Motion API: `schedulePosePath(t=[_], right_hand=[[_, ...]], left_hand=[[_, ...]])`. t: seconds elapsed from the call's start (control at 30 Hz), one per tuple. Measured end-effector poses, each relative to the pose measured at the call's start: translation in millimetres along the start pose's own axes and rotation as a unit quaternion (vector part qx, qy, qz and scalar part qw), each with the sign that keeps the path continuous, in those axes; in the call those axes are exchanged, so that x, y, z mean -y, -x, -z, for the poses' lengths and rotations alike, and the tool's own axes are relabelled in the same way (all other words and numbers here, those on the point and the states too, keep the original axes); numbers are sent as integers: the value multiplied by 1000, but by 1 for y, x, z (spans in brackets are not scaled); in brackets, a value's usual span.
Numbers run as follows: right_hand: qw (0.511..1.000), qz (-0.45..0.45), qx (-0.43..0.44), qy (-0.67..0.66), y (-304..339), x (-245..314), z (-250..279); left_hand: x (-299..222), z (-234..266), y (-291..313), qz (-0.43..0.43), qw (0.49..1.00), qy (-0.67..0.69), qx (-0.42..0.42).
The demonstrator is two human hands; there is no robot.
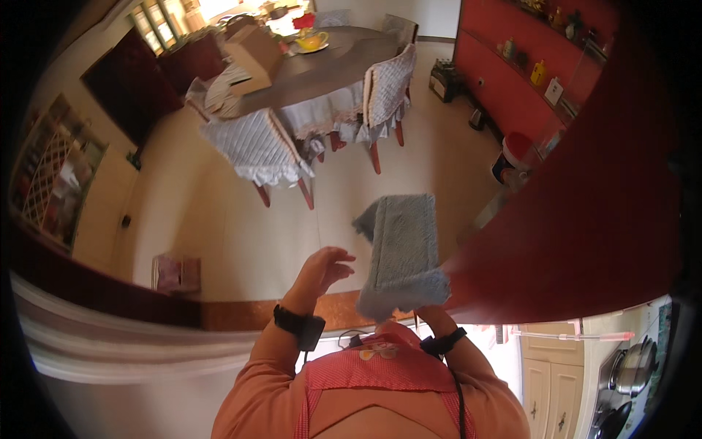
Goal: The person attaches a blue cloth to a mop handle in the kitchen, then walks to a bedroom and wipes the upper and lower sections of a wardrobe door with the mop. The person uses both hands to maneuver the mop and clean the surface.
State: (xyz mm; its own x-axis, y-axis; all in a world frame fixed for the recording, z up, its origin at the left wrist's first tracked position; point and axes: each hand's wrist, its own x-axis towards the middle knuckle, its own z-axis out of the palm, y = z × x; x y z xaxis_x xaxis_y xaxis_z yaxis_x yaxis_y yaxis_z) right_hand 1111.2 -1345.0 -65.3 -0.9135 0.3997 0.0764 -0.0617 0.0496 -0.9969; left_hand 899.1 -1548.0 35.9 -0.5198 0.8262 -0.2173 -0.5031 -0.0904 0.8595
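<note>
A flat mop (pixel 404 245) with a blue-grey fluffy pad is raised in front of my chest, its pad facing up and its lower end folded over. My right hand (pixel 433 317) is at the pad's lower right edge and appears to hold the mop; its fingers are mostly hidden. Left of the pad, my left hand (pixel 327 269) is empty, with loosely curved fingers apart from the mop. A thin pale pole (pixel 567 335) with a pinkish end sticks out to my right; whether it belongs to the mop I cannot tell.
Ahead stands a round dark table (pixel 322 66) with covered chairs (pixel 256 146) and a cardboard box (pixel 254 55). A dark red panel (pixel 585 219) rises close on my right. A curtain (pixel 131 344) hangs at left; pots (pixel 635 368) sit on a counter at lower right.
</note>
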Motion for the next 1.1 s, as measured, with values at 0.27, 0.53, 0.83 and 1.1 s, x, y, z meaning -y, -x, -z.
schedulePosePath(t=[0.27, 0.53, 0.83, 1.1], right_hand=[[903, 59, -121, -407, -212, -5, 84], [949, 40, -309, -43, -382, 20, 141], [890, 86, -439, -88, -516, -26, 257], [893, 74, -434, -94, -670, -22, 404]], left_hand=[[-71, 40, -134, 94, 981, -104, -130], [-160, 97, -361, 19, 988, -154, 1], [-280, -58, -612, -413, 762, -426, 258], [-317, -218, -775, -601, 592, -421, 334]])
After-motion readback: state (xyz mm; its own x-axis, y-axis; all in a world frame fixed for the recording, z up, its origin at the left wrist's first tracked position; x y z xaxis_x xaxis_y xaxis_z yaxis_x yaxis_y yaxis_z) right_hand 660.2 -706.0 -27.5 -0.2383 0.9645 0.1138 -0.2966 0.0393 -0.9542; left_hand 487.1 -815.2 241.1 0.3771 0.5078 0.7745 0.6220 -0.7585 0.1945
